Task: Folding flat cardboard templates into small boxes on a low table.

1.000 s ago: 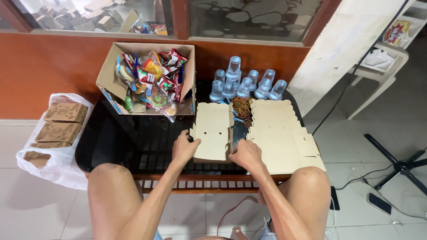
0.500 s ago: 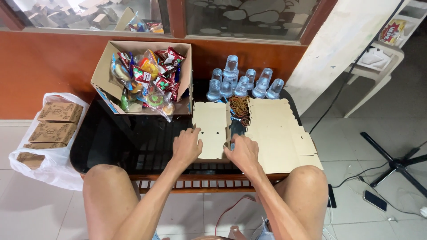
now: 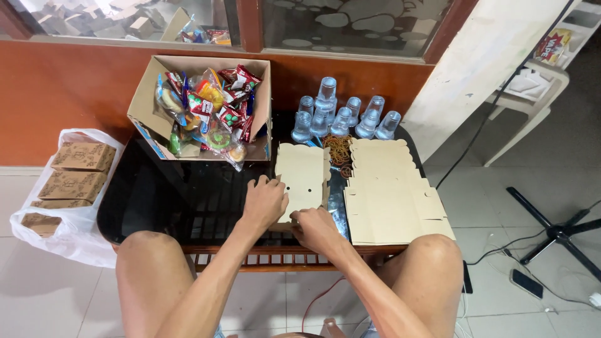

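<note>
A flat tan cardboard box blank lies on the black glass table in front of me. My left hand presses on its left near edge, fingers curled over the card. At the blank's near end, my right hand grips the lower edge. A stack of more flat blanks lies just to the right.
An open carton of colourful snack packets stands at the table's back left. Several small water bottles and a pile of rubber bands are behind the blanks. Folded brown boxes on a white bag lie on the floor, left.
Both hands have drawn back toward the near end of the blank, which now lies flatter on the table. The right hand slid under the left.
</note>
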